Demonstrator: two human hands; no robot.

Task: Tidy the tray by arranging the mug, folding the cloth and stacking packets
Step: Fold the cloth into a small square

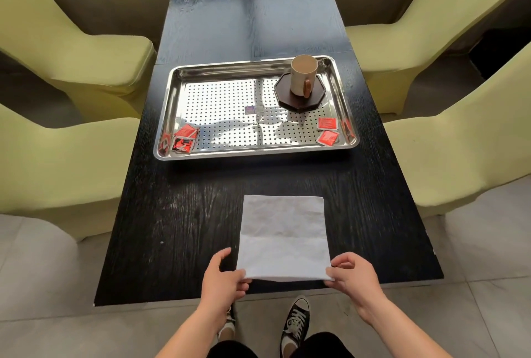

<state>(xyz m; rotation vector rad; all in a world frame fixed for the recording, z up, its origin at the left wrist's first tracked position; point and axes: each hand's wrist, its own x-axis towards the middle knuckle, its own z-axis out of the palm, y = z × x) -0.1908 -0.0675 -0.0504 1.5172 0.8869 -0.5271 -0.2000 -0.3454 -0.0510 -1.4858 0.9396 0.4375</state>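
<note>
The left hand (227,275) pinches the near left corner of the white cloth (283,238), thumb on top; the right hand (349,274) grips the near right corner the same way, so the near edge is held taut between them, I would guess ready to be lifted over for another fold; the cloth already lies as a neat rectangle on the black counter (178,222), near its front edge and well apart from the tray (343,99); further back, the steel tray carries the mug (301,74) upright on a dark octagonal coaster (300,99) in its far right corner, which looks settled; the red packets (327,123) are still scattered, two at the near right and a loose heap (184,139) at the near left, not yet stacked; nothing lies between cloth and tray; pale green chairs (71,50) crowd both sides of the counter but do not hinder the fold.
</note>
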